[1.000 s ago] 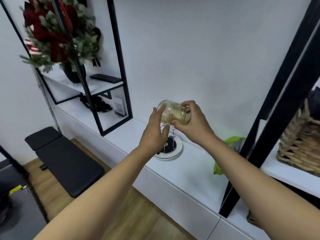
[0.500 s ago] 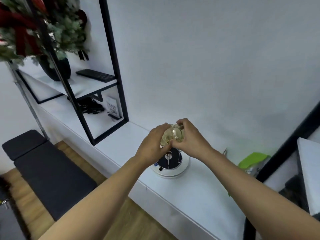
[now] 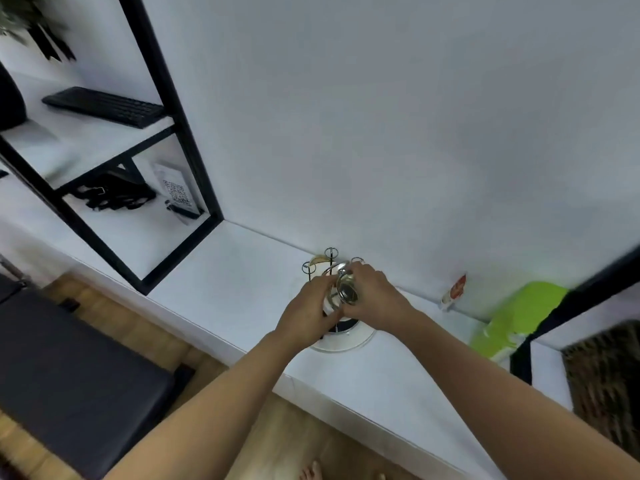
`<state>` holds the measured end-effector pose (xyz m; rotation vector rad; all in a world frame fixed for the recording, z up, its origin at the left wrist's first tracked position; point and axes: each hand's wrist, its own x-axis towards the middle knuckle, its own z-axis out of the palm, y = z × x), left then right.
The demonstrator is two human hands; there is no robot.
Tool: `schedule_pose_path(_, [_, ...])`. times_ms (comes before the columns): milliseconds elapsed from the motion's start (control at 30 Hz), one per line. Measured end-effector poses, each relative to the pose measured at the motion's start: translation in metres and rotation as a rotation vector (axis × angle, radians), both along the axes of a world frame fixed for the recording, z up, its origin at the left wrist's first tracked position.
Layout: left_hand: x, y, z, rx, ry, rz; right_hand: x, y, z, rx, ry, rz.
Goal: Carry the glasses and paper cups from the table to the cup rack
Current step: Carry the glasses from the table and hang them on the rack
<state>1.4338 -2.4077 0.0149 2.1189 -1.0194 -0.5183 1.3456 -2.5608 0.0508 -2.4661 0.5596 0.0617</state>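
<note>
Both hands meet over the cup rack [image 3: 330, 263], which stands on a white table [image 3: 242, 271] close to the wall. The right hand [image 3: 375, 297] holds a glass [image 3: 347, 289] with its fingers curled round the side. The glass is tilted, so its round bottom faces the camera, and it is among the wire posts of the rack. I cannot tell if it already sits on a post. The left hand [image 3: 306, 315] is just beside the glass, on its left side. Its fingers are bent toward the glass and toward something white under it, but the picture does not show clearly whether this grip is closed on anything.

The rack has thin metal posts with small rings on top, and three of the rings show above the hands. Its round white base [image 3: 349, 341] shows under the wrists, partly hidden by them.

To the right on the table lies a green bag [image 3: 512, 317], and a small tube [image 3: 454, 291] leans at the wall near it. To the left stands a black shelf frame [image 3: 180, 133]. On its upper shelf lies a keyboard [image 3: 104, 107]. Lower in the frame are some black straps [image 3: 114, 195] and a card with a QR code [image 3: 177, 194]. Below the table are a wooden floor [image 3: 294, 445] and a dark bench [image 3: 69, 375].
</note>
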Motion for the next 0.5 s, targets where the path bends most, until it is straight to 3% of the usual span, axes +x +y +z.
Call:
schedule_pose_path(233, [-0.016,-0.005,-0.033,-0.055,0.193,0.106,0.008,0.007,-0.038,-0.072,0.075,0.03])
schedule_pose_path(500, [-0.007,-0.018,-0.063,-0.022,0.235,0.184,0.016,0.01,-0.079,-0.051,0.146,-0.001])
